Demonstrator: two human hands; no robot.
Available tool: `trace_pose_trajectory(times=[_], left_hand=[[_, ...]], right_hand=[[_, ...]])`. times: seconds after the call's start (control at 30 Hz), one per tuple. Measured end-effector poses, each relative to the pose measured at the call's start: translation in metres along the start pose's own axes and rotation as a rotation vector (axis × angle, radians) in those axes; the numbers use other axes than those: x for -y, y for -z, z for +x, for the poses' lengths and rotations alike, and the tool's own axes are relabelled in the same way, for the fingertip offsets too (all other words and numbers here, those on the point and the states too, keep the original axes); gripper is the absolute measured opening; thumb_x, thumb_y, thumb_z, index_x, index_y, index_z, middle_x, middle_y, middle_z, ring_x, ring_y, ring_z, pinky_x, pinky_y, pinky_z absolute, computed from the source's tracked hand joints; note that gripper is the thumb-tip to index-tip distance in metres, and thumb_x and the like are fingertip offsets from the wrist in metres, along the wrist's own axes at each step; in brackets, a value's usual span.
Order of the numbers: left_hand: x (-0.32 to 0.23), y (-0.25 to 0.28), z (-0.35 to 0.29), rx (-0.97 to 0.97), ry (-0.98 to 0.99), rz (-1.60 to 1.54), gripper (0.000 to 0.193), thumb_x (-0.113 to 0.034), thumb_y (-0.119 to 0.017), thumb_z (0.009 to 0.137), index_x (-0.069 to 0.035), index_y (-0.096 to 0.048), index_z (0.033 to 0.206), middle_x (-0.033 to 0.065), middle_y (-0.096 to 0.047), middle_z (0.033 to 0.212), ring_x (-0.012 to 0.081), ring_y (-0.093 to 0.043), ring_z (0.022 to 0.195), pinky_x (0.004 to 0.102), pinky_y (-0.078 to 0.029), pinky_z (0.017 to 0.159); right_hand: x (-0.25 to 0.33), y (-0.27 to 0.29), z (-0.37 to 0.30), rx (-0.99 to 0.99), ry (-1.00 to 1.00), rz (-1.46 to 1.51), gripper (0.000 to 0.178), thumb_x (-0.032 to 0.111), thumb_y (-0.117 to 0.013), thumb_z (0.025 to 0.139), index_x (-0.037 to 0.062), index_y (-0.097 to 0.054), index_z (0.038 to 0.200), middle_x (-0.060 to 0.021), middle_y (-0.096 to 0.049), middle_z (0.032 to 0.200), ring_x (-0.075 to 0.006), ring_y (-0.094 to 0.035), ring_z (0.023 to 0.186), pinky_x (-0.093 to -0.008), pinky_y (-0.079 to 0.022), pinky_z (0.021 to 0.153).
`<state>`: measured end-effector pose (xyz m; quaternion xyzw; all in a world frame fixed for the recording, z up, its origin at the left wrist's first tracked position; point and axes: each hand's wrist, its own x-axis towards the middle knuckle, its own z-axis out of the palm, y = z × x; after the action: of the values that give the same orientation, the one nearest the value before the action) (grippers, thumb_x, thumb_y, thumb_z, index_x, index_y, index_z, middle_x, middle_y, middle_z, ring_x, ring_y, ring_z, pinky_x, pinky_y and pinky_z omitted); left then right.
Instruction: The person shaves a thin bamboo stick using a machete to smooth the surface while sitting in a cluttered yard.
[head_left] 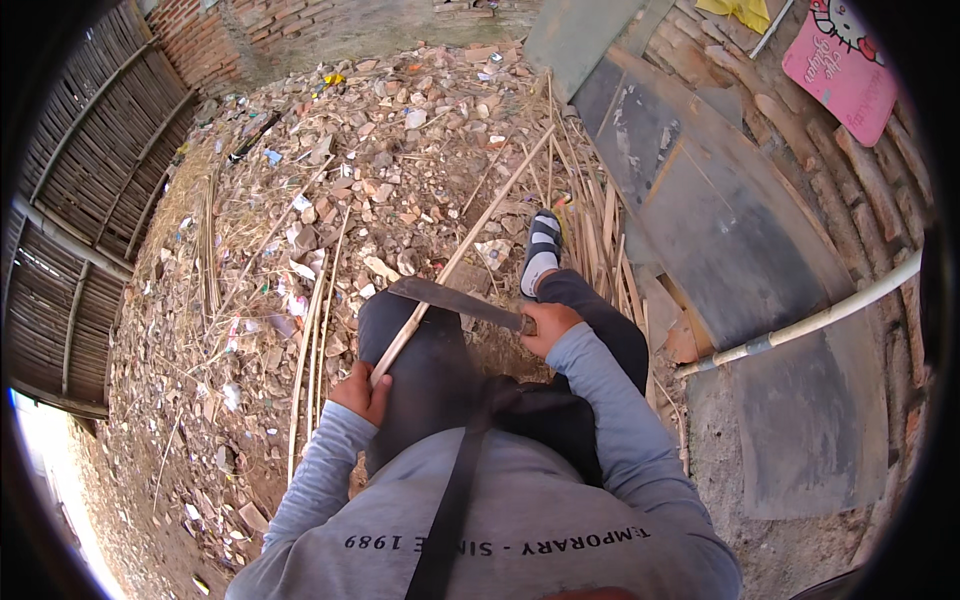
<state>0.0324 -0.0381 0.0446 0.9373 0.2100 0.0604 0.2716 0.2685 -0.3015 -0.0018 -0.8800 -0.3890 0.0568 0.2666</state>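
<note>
My left hand point(364, 392) is closed round the near end of a long pale bamboo strip point(478, 228), which slants away up and to the right. In my right hand point(550, 327) is the handle of a machete point(455, 302). Its broad dark blade points left and crosses the bamboo strip above my left thigh. Blade and strip overlap there; whether they touch, I cannot tell. The machete's handle is mostly hidden by my fingers.
Split bamboo strips point(606, 225) lie in a bundle right of my foot, and several more point(310, 350) lie at left. Rubble covers the ground. Dark panels point(730, 210) and a pole point(815, 325) stand at right. A slatted bamboo wall point(85, 170) rises at far left.
</note>
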Motion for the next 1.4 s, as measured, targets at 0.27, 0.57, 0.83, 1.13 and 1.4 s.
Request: trace_pose_trajectory(times=[0.27, 0.57, 0.83, 1.13, 1.4], left_hand=[[-0.02, 0.013, -0.013, 0.001, 0.082, 0.101, 0.033, -0.031, -0.056, 0.088, 0.0, -0.051, 0.096, 0.0255, -0.059, 0.069, 0.0441, -0.06, 0.068, 0.0491, -0.047, 0.061], [-0.023, 0.019, -0.007, 0.101, 0.105, 0.177, 0.037, -0.039, -0.054, 0.089, -0.002, -0.046, 0.086, 0.0263, -0.057, 0.064, 0.0462, -0.058, 0.064, 0.0517, -0.045, 0.057], [-0.005, 0.01, -0.006, 0.046, -0.066, 0.135, 0.036, -0.036, -0.057, 0.087, -0.002, -0.045, 0.088, 0.0233, -0.057, 0.062, 0.045, -0.058, 0.06, 0.0515, -0.046, 0.053], [0.036, 0.014, -0.041, -0.059, 0.013, 0.156, 0.037, -0.037, -0.059, 0.086, -0.002, -0.049, 0.091, 0.023, -0.061, 0.075, 0.042, -0.06, 0.064, 0.0488, -0.047, 0.058], [0.029, -0.012, -0.032, -0.154, -0.005, 0.03, 0.04, -0.034, -0.06, 0.086, -0.001, -0.044, 0.101, 0.0258, -0.059, 0.075, 0.0439, -0.059, 0.066, 0.0509, -0.047, 0.056]], right_hand=[[-0.003, -0.005, 0.015, 0.095, 0.045, 0.061, 0.032, 0.028, -0.068, 0.07, 0.0105, -0.057, 0.095, -0.0138, -0.063, 0.089, -0.0335, -0.061, 0.085, -0.0444, -0.049, 0.072], [-0.017, -0.009, 0.005, -0.04, 0.063, 0.058, 0.031, 0.033, -0.07, 0.073, 0.0106, -0.059, 0.09, -0.0141, -0.061, 0.075, -0.0349, -0.061, 0.074, -0.0448, -0.048, 0.063], [-0.014, -0.023, -0.028, 0.033, -0.095, 0.036, 0.029, 0.033, -0.07, 0.072, 0.0113, -0.06, 0.09, -0.0139, -0.063, 0.074, -0.0355, -0.062, 0.074, -0.0442, -0.049, 0.065], [-0.009, -0.016, -0.032, 0.042, -0.163, 0.009, 0.03, 0.031, -0.072, 0.068, 0.0111, -0.063, 0.089, -0.0151, -0.064, 0.075, -0.0361, -0.062, 0.076, -0.0444, -0.049, 0.068], [-0.012, -0.052, -0.031, -0.027, -0.083, 0.051, 0.029, 0.027, -0.072, 0.066, 0.0109, -0.063, 0.088, -0.0156, -0.063, 0.075, -0.0363, -0.061, 0.075, -0.0445, -0.049, 0.066]])
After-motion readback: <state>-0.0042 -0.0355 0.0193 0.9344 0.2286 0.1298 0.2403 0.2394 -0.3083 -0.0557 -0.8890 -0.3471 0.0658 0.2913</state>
